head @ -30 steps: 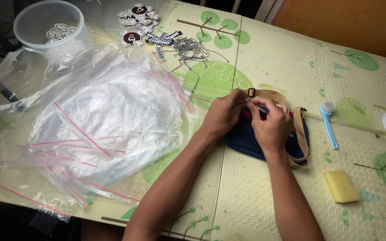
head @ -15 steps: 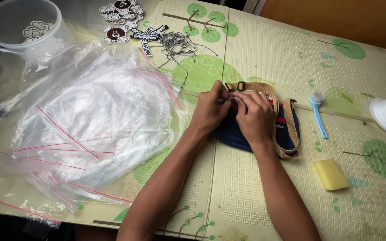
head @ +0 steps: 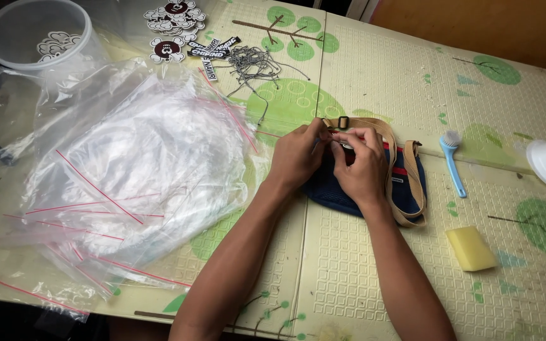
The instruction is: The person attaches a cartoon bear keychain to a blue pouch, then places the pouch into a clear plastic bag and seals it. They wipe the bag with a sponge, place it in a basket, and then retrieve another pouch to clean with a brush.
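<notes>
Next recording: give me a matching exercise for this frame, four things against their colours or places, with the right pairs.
Things:
1. brush
2. sponge
3. pouch
4. bags

Descriptions:
A. yellow, near the right edge
B. dark blue, under both hands
C. clear, piled on the left
D. light blue handle, right of the pouch

Pairs: 1-D, 2-A, 3-B, 4-C

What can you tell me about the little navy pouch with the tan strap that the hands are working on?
The pouch is small, dark navy, seemingly fabric, with a red stripe and a small label on its front. It lies flat on the pale green patterned mat. A tan webbing strap with a dark buckle loops over its top and right side. The left hand and right hand cover its left half, fingertips pinched together at its top edge; what they pinch is hidden.
</notes>
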